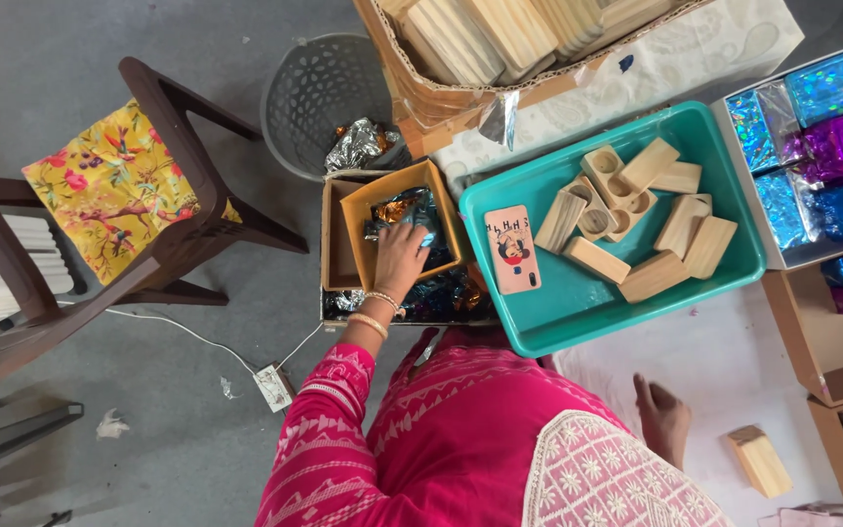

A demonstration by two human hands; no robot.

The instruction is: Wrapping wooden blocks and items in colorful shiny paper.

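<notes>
On the floor beside the tabletop's left edge, the left hand (399, 256) reaches into a yellow box (356, 217), fingers closing on foil wrappers (412, 210). The right hand (663, 418) rests spread and empty on the tabletop (724, 361), bracing near a wooden block (759, 461).

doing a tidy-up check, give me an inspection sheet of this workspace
surface: white patterned table cover, partly bare
job's things: yellow box of foil-wrapped pieces inside a cardboard box; teal tray of wooden blocks with a phone; one wooden block on the cover
clutter: holographic wrapped boxes; carton of wooden blocks
hands: left hand reaching into the yellow box; right hand resting on the cover, grip cannot be told
cables: white cord and adapter on the floor
surroundings: chair with floral cushion; grey bin
</notes>
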